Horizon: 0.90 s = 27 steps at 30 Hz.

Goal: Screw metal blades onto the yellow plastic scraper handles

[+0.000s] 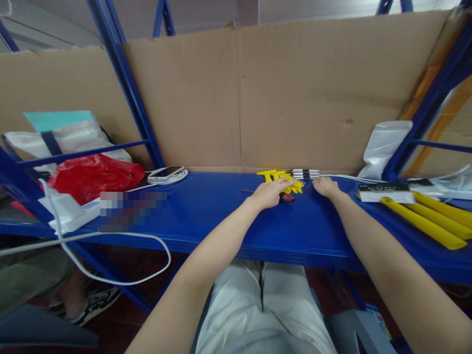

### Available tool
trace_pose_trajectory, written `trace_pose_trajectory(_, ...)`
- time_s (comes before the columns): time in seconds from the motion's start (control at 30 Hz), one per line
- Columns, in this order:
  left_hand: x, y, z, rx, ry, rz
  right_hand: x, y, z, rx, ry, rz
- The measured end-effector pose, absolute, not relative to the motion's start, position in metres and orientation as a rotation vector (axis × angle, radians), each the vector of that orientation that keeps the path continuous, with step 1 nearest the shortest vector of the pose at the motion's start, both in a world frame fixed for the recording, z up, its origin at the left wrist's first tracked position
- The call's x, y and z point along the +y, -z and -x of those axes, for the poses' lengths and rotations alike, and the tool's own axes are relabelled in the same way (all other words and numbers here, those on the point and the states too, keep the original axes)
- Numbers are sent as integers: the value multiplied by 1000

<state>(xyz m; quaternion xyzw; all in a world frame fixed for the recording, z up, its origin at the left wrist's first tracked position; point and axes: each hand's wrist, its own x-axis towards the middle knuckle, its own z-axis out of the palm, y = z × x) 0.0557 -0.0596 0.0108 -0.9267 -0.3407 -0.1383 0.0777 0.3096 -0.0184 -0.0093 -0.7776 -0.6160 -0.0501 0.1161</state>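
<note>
My left hand (271,192) reaches over several yellow plastic pieces (275,174), its fingers stretched out to the right across them. A screwdriver lies under this hand, with its red and black handle (287,197) showing on the right and its thin shaft (247,190) on the left. My right hand (325,187) rests on the blue table just right of the yellow pieces. Its fingers point away from me and are mostly hidden, so their grip does not show. Beyond and between the hands is a small stack of white pieces with black bands (305,174).
Yellow long-handled items (424,223) and black-and-white packages (387,192) lie right. A white bag (383,150) leans by the blue post. Leftward are a phone (168,171) on a coiled cable, a red bag (96,174) and a power strip (79,219). Cardboard (287,93) stands behind.
</note>
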Motion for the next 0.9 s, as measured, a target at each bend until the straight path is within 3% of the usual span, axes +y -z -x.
trace_pose_trajectory(0.17, -64, -14, -55, -1032, 338, 2714, -21, -3, -302, -1738, 113, 2088)
trace_pose_trajectory(0.6, -63, -17, -53, -1214, 423, 2659, -51, -23, -265, -1813, -647, 1526)
trace_pose_trajectory(0.77, -64, -18, -51, -1280, 423, 2610, -49, -24, -264, -1818, -601, 1480)
trace_pose_trajectory(0.9, -60, -16, -50, -1341, 409, 2603, -40, -27, -285, -1680, -264, 1832)
